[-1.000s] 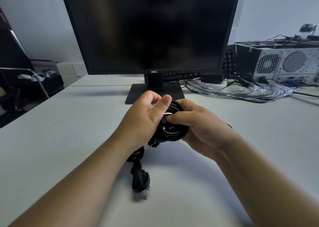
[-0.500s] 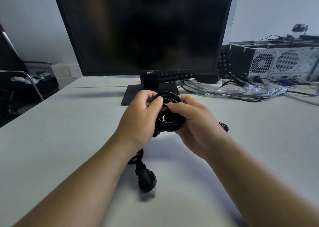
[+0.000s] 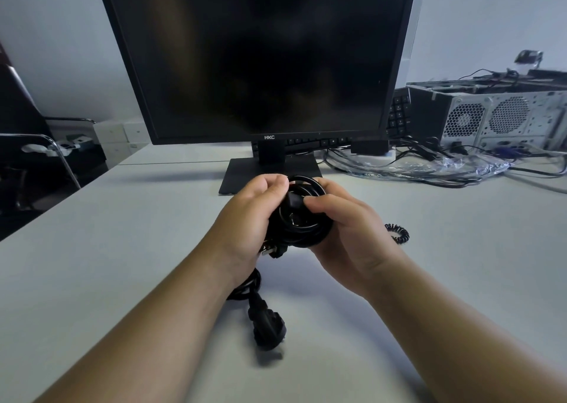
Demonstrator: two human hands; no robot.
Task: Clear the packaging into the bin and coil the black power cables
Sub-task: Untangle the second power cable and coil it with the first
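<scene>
Black power cable coil [image 3: 302,221] held above grey desk [image 3: 122,249], just before monitor [image 3: 254,56] base. Left hand [image 3: 251,218] and right hand [image 3: 346,231] both curl around it, gripping. Second cable's plug [image 3: 268,326] lies on desk below left wrist. Clear plastic packaging [image 3: 429,166] far right by PC case [image 3: 503,117].

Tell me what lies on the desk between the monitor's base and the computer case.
Head view: crumpled clear plastic packaging and a tangle of loose black cables fill that stretch.
</scene>
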